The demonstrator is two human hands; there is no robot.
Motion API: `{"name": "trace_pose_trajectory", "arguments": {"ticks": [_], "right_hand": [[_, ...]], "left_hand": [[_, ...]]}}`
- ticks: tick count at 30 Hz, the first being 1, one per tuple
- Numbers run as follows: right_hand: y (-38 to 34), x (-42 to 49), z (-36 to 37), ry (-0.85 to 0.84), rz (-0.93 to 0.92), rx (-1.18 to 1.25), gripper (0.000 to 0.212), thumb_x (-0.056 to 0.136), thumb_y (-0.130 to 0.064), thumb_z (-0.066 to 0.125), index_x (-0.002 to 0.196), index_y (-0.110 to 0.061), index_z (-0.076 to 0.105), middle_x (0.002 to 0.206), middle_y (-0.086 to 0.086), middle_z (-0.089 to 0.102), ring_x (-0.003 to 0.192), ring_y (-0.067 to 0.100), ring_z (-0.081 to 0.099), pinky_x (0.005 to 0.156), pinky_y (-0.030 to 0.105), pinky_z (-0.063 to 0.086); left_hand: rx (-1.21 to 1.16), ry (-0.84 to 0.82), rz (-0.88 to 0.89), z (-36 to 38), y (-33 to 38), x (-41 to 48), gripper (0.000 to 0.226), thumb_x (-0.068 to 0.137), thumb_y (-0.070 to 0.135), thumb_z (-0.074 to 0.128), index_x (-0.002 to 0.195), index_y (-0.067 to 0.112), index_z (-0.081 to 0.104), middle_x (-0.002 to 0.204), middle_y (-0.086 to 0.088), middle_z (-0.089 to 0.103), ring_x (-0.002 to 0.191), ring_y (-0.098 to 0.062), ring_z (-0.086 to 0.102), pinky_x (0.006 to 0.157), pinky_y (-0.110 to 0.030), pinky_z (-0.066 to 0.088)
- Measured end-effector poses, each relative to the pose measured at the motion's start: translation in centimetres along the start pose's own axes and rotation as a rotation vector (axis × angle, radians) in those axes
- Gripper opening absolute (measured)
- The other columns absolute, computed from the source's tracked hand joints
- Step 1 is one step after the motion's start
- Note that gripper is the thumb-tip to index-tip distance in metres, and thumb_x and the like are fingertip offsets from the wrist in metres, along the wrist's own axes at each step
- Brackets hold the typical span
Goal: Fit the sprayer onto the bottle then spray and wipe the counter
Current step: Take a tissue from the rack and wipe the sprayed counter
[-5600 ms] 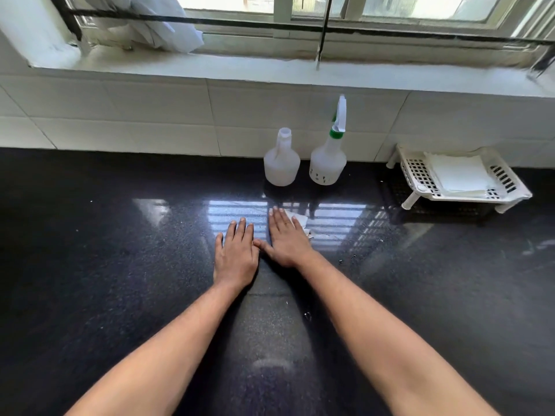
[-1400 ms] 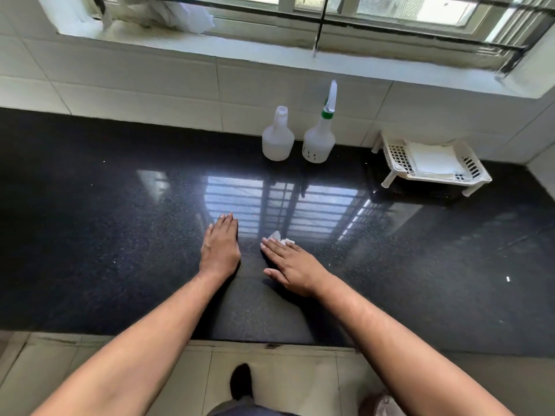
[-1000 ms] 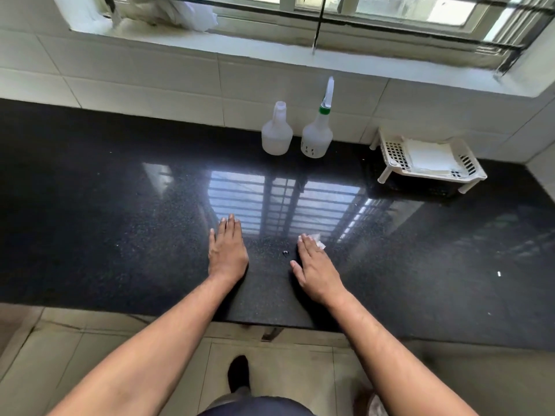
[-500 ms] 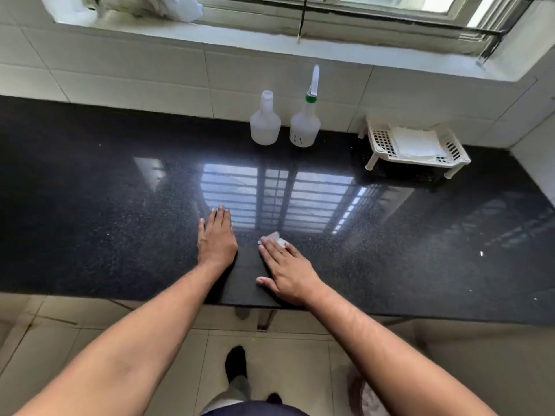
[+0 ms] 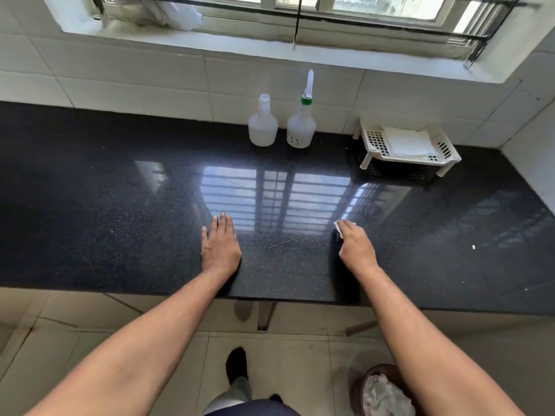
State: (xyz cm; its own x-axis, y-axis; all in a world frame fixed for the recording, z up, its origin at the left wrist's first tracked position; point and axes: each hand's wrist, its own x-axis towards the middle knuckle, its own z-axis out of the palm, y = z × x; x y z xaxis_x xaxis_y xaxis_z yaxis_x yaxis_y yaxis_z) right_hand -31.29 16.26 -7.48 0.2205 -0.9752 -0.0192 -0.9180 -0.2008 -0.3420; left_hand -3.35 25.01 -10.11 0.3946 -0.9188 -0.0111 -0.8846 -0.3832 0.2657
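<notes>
Done so far: we judge the fitting finished, since the sprayer [image 5: 309, 82] sits on the spray bottle [image 5: 301, 127], upright at the back edge of the table [image 5: 90, 205].
Step in hand: wiping, as we read it; we cannot see spray wetness on the dark glossy stone.
Left to do: more wiping, we think, towards the table's side edges.
Left hand [image 5: 220, 247]: flat and open, fingers straight, resting on the table near the front edge.
Right hand [image 5: 357, 249]: fingers curled over a small white cloth [image 5: 338, 228], pressing it to the table, well apart from the left hand.
Bottles: two; the plain bottle [image 5: 262, 124] has no sprayer and stands just beside the fitted one.
Sprayers: one.
Cloths in use: one.
Basket [image 5: 375, 142]: one, near the back right corner, holding folded white sheets [image 5: 410, 142] we cannot count.
Hands: two.
</notes>
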Motion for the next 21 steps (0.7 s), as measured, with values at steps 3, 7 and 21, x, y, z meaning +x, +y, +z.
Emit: {"name": "trace_pose_trajectory", "arguments": {"ticks": [3, 7, 21], "right_hand": [[-0.2, 0.0, 0.0, 0.023, -0.041, -0.069, 0.041, 0.083, 0.009, 0.040, 0.118, -0.005, 0.056, 0.113, 0.010, 0.058, 0.107, 0.029, 0.049, 0.083, 0.036, 0.050], [-1.3, 1.0, 0.7, 0.046, 0.075, -0.014, 0.023, 0.092, -0.006, 0.037, 0.098, -0.001, 0.059, 0.099, 0.014, 0.054, 0.092, 0.026, 0.048, 0.077, 0.035, 0.046], [-15.9, -2.9, 6.6, -0.097, -0.117, 0.292, 0.023, 0.093, -0.029, 0.047, 0.074, -0.015, 0.048, 0.084, 0.003, 0.051, 0.073, 0.017, 0.046, 0.068, 0.033, 0.040]], "left_hand": [[0.012, -0.003, 0.007, 0.1, -0.1, -0.2, 0.052, 0.099, 0.021, 0.026, 0.149, 0.009, 0.015, 0.159, -0.004, 0.013, 0.148, -0.021, 0.007, 0.120, -0.044, 0.005], [0.020, 0.005, 0.000, 0.1, 0.0, -0.1, 0.054, 0.097, 0.022, 0.029, 0.148, 0.009, 0.017, 0.159, -0.005, 0.015, 0.147, -0.022, 0.009, 0.120, -0.045, 0.009], [-0.086, 0.016, 0.006, -0.4, -0.4, 0.4, 0.054, 0.094, 0.016, 0.036, 0.147, 0.012, 0.024, 0.158, -0.003, 0.019, 0.147, -0.019, 0.011, 0.119, -0.044, 0.008]]}}
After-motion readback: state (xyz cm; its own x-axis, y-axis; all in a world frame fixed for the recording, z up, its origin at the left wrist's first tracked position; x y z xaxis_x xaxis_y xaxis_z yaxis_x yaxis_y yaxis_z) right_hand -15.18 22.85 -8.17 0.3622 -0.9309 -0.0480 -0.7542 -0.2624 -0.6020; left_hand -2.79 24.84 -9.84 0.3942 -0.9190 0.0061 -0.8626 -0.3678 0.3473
